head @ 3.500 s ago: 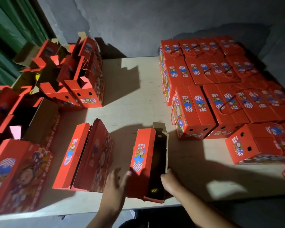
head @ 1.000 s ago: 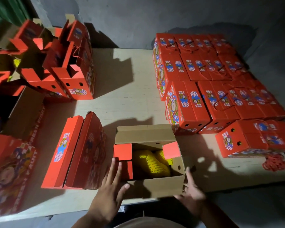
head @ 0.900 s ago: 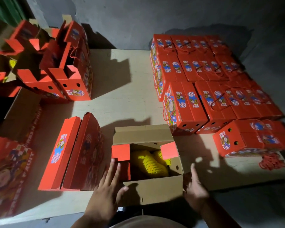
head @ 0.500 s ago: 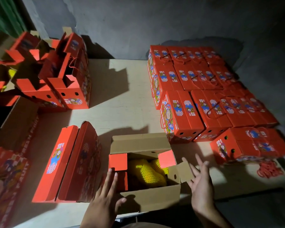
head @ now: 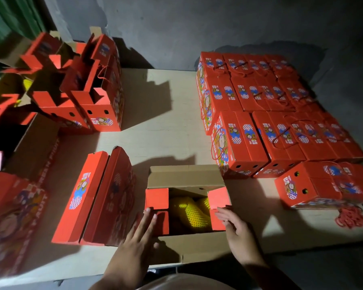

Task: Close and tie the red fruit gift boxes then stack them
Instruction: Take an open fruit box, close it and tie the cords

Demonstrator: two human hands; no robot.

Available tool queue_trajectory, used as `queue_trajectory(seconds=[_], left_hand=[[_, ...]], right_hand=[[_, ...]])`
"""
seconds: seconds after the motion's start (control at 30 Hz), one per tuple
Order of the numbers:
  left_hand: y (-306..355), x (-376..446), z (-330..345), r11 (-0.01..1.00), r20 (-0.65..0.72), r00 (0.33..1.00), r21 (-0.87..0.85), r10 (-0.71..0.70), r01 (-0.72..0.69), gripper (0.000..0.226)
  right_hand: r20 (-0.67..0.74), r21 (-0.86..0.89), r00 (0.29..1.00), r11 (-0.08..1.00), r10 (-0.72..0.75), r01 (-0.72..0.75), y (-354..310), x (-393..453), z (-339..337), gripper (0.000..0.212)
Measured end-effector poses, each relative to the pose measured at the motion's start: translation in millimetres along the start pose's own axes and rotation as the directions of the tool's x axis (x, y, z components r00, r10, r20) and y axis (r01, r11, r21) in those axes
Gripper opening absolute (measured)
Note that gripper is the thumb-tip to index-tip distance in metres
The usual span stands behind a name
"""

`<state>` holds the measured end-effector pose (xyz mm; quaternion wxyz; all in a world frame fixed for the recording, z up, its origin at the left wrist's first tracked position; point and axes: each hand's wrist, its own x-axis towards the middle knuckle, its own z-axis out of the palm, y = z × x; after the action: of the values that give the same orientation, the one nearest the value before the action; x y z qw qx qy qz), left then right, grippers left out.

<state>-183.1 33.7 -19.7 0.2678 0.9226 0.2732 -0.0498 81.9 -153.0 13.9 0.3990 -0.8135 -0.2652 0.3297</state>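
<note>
An open red fruit gift box [head: 187, 178] stands at the table's near edge with its brown long flaps spread. Fruit in yellow foam net [head: 194, 214] lies inside. My left hand [head: 137, 243] lies flat with straight fingers on the left red side flap [head: 157, 198]. My right hand [head: 237, 229] reaches with straight fingers onto the right red side flap [head: 218, 198]. Neither hand grips anything. Closed, tied boxes [head: 266, 105] sit stacked in rows at the right.
A box on its side [head: 99, 197] lies left of the open one. Several open boxes [head: 88, 88] crowd the far left. One closed box [head: 321, 185] lies at the right front, with a heap of red cord [head: 352, 217] beside it. A grey wall stands behind.
The box was set upright with its flaps open. My right hand has since come in from the box's right side onto the right side flap; my left hand stays on the left flap.
</note>
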Motion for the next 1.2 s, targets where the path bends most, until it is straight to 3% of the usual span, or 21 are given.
queue_trajectory(seconds=[0.1, 0.17, 0.23, 0.3, 0.4, 0.5, 0.57, 0.63, 0.73, 0.8, 0.83, 0.9, 1.0, 1.13, 1.2], left_hand=[[-16.4, -8.8, -4.9, 0.996, 0.002, 0.996, 0.014, 0.089, -0.089, 0.096], [-26.2, -12.1, -3.4, 0.992, 0.007, 0.995, 0.072, 0.104, -0.104, 0.106], [-29.6, -12.9, -0.5, 0.99, 0.002, 0.995, 0.105, 0.098, -0.098, 0.112], [-30.4, -11.6, 3.5, 0.99, -0.013, 0.995, 0.103, 0.101, -0.099, 0.114], [-31.3, -8.3, 6.0, 0.985, -0.057, 0.989, 0.113, 0.136, -0.129, 0.107], [-29.1, -8.7, -0.1, 0.98, -0.051, 0.984, 0.11, 0.173, -0.167, 0.097], [-27.1, -11.0, -6.0, 0.977, -0.067, 0.977, 0.086, 0.201, -0.195, 0.083], [-25.5, -12.2, -10.4, 0.982, -0.064, 0.98, 0.0, 0.188, -0.189, 0.077], [-17.8, -9.8, -15.2, 0.973, -0.153, 0.982, -0.18, 0.115, -0.142, 0.057], [-11.2, -4.4, -18.7, 0.958, -0.242, 0.97, -0.276, 0.011, -0.08, 0.047], [-8.3, -1.2, -19.2, 0.955, -0.28, 0.96, -0.291, -0.031, -0.054, 0.043], [-3.5, 4.8, -18.6, 0.942, -0.315, 0.938, -0.333, -0.147, 0.036, 0.059], [-1.2, 13.7, -20.1, 0.97, -0.302, 0.941, -0.227, -0.156, 0.088, 0.082], [5.0, 24.1, -31.4, 0.996, -0.222, 0.973, 0.079, 0.061, -0.044, 0.067], [3.2, 29.0, -35.7, 0.986, -0.168, 0.981, 0.154, 0.095, -0.069, 0.07]], right_hand=[[0.1, -0.377, 0.984, 0.909, -0.151, 0.177, 17.2, -5.3, -12.1, 0.069], [0.163, -0.504, 0.951, 0.807, -0.262, 0.309, 26.3, -5.6, -22.9, 0.078], [0.302, -0.607, 0.911, 0.68, -0.28, 0.41, 35.6, -3.2, -35.0, 0.087], [0.462, -0.646, 0.86, 0.583, -0.214, 0.492, 48.5, -1.7, -47.4, 0.087], [0.513, -0.647, 0.827, 0.528, -0.232, 0.55, 54.3, -3.6, -55.0, 0.082], [0.56, -0.67, 0.782, 0.404, -0.274, 0.622, 46.0, 1.3, -58.4, 0.095], [0.557, -0.609, 0.774, 0.485, -0.302, 0.628, 47.5, 2.5, -66.2, 0.092], [0.54, -0.525, 0.799, 0.637, -0.262, 0.564, 51.8, -0.6, -70.8, 0.09], [0.248, -0.28, 0.934, 0.903, -0.258, 0.324, 45.7, -7.6, -60.2, 0.06], [0.084, -0.082, 0.979, 0.978, -0.185, 0.192, 35.7, -3.1, -48.8, 0.055], [0.017, -0.011, 0.988, 0.988, -0.151, 0.151, 30.9, 0.5, -43.2, 0.057], [-0.103, -0.017, 0.989, 0.995, -0.104, 0.103, 23.8, 8.8, -36.6, 0.066], [-0.205, -0.214, 0.964, 0.969, -0.169, 0.124, 19.5, 17.8, -28.6, 0.074], [-0.099, -0.537, 0.924, 0.802, -0.368, 0.262, 16.7, 26.5, -24.0, 0.038], [-0.011, -0.616, 0.92, 0.727, -0.391, 0.302, 17.7, 27.2, -22.9, 0.039]])
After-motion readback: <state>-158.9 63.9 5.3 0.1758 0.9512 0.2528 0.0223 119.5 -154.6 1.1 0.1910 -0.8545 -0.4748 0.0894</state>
